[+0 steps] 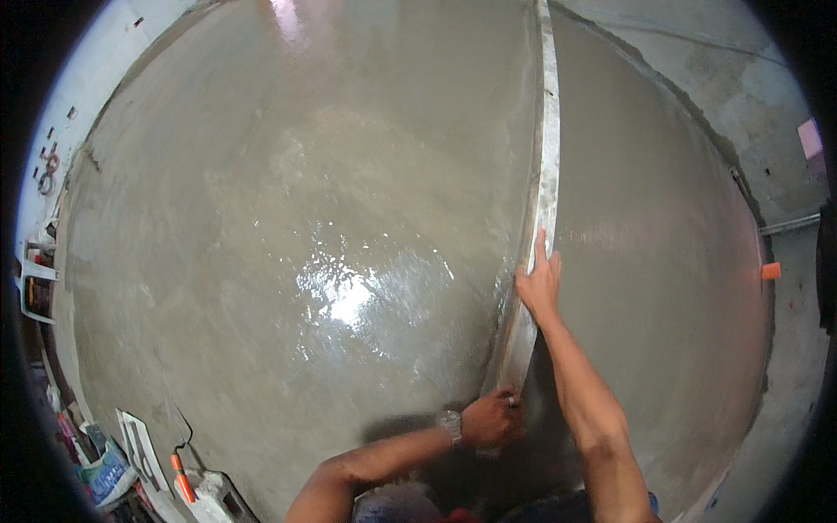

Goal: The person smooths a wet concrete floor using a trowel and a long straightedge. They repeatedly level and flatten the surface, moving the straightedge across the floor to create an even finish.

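A floor of wet grey screed [288,227] fills the view, glossy where light reflects off its middle. A long metal straightedge [542,192] lies on it, running from the near edge away to the far side. Along the left edge, off the wet surface, lie an orange-handled tool [182,482], a flat white board [139,449] and a bag [106,475].

A crumpled pale blue and white bag [109,475] is seen at the lower left edge, beside a flat white sheet with dark markings [139,449] laid by the wet floor.
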Motion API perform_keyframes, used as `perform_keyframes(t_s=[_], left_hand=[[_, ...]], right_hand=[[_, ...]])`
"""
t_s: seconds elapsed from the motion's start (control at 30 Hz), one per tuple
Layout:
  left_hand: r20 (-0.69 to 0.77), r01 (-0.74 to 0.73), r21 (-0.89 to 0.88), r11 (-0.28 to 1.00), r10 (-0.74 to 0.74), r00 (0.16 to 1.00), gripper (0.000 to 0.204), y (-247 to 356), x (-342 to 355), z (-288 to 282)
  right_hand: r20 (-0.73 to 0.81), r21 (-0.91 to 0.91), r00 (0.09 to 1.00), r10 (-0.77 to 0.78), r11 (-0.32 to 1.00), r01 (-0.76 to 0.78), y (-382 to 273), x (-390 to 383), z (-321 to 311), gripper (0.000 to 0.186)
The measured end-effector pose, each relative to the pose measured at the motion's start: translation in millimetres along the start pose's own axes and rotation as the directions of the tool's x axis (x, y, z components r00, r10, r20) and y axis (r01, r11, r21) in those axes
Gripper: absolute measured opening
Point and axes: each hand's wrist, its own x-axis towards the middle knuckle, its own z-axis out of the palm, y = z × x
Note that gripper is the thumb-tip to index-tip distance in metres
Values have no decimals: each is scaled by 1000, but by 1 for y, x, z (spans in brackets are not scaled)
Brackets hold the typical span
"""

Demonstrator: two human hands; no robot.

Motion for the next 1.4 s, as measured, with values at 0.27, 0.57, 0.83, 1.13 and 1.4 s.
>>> perform_keyframes(t_s=[0.27,0.57,0.83,1.13,1.4], left_hand=[[-239,25,-139,990,-58,969,22,10,-6,17],[-270,8,-86,996,-31,962,21,4,-10,17],[-255,15,-24,1000,-21,967,19,0,-3,-1],[-188,24,-65,998,-36,981,18,2,-2,-13],[-176,3,-50,999,-12,984,19,3,-5,3]], right_hand=[[38,-36,999,2,999,-1,-12,-9,-7,94],[23,1,999,-45,999,45,-12,-7,1,96],[14,-7,997,-71,997,71,-4,4,3,97],[11,-18,997,-81,997,81,-7,7,0,97],[16,4,998,-66,998,66,-9,4,-4,95]])
